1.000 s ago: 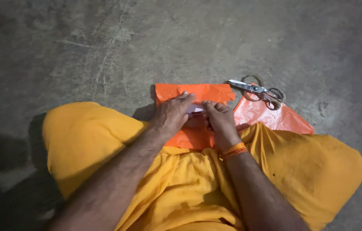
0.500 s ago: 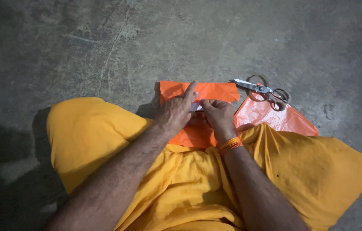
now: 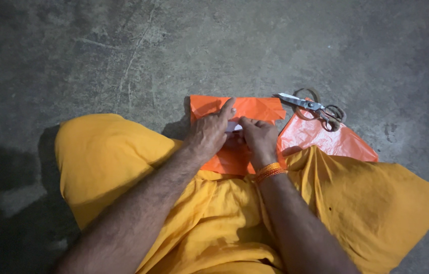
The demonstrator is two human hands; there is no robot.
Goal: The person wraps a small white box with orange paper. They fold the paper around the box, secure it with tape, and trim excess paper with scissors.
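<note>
Rough grey concrete floor (image 3: 72, 50) carries a folded orange plastic sheet (image 3: 255, 107) before the person's knees, where the left hand (image 3: 209, 133) presses it flat with fingers spread while the right hand (image 3: 260, 136) pinches a small white piece (image 3: 233, 126), steel scissors (image 3: 312, 107) lying near.

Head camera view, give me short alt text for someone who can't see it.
Both hands, the left hand and right hand, press on a folded orange sheet on a concrete floor, with something small and white between them. Scissors lie to the right, partly on another orange sheet; yellow cloth covers the legs.
</note>
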